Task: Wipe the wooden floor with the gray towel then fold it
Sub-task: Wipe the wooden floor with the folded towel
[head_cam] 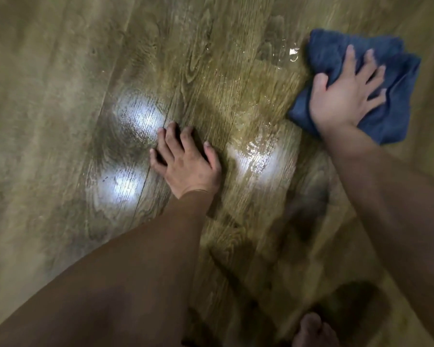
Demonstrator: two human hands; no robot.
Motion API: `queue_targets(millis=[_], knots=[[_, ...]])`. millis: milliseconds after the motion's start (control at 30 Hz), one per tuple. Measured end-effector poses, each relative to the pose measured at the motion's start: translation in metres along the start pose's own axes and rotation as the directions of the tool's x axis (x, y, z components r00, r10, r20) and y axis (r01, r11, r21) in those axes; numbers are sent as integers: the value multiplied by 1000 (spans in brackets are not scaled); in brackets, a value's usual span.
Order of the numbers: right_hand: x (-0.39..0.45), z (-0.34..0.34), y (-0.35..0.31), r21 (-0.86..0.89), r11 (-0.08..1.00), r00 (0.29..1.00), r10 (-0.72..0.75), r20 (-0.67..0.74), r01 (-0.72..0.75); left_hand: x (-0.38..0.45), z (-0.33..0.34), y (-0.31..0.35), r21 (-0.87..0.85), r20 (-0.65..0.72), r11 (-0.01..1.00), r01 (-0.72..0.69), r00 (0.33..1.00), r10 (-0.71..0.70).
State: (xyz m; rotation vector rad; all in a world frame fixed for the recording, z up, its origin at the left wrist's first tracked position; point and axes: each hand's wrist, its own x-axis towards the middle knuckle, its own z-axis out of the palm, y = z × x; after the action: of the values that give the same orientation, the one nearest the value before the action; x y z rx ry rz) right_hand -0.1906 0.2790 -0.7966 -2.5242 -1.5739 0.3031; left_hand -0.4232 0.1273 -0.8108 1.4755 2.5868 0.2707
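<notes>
Bare foot [313, 330] at near edge. Left hand [186, 162] flat on wooden floor [60, 121], fingers spread. Right hand [346, 96], far right, presses towel [391, 121] with splayed fingers beside wet patch [292, 52].

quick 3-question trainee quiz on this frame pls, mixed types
1. True or false: the left hand holds the towel.
2. Which hand presses the towel on the wooden floor? A) left B) right C) both
3. Fill in: the towel lies bunched, not yet ____.

Key
1. False. The left hand rests on the bare floor with its fingers spread.
2. B. The right hand lies on top of the towel.
3. folded. Wet streaks glisten just left of the towel.
</notes>
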Motion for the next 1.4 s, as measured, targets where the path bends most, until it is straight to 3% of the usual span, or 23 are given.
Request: queue_targets(millis=[133, 267, 467, 633, 833, 933, 1167, 1400], knots=[[-41, -5, 8, 3, 998, 998, -62, 7, 62, -1, 0, 0, 9, 19, 1000, -3, 1000, 3], [-140, -8, 32, -15, 983, 982, -181, 57, 182, -1, 2, -1, 2, -6, 1000, -10, 1000, 10], [-274, -5, 65, -127, 971, 969, -181, 169, 204, -1, 6, -1, 14, -27, 1000, -26, 999, 26], [-226, -13, 90, -90, 970, 969, -212, 129, 224, -1, 12, -7, 3, -89, 999, -49, 995, 49], [-77, -37, 134, -26, 988, 988, 153, 22, -152, 1, 16, -9, 47, -164, 997, -54, 985, 61], [-40, -45, 147, 31, 971, 971, 235, 44, -236, 1, 18, -9, 19, -183, 998, -54, 982, 57], [-153, -32, 118, 26, 993, 993, 113, -24, -113, 1, 17, -8, 3, -177, 998, -68, 982, 68], [-298, -7, 86, -54, 997, 994, 58, 97, -53, 0, 18, -8, 5, -142, 998, -59, 988, 59]])
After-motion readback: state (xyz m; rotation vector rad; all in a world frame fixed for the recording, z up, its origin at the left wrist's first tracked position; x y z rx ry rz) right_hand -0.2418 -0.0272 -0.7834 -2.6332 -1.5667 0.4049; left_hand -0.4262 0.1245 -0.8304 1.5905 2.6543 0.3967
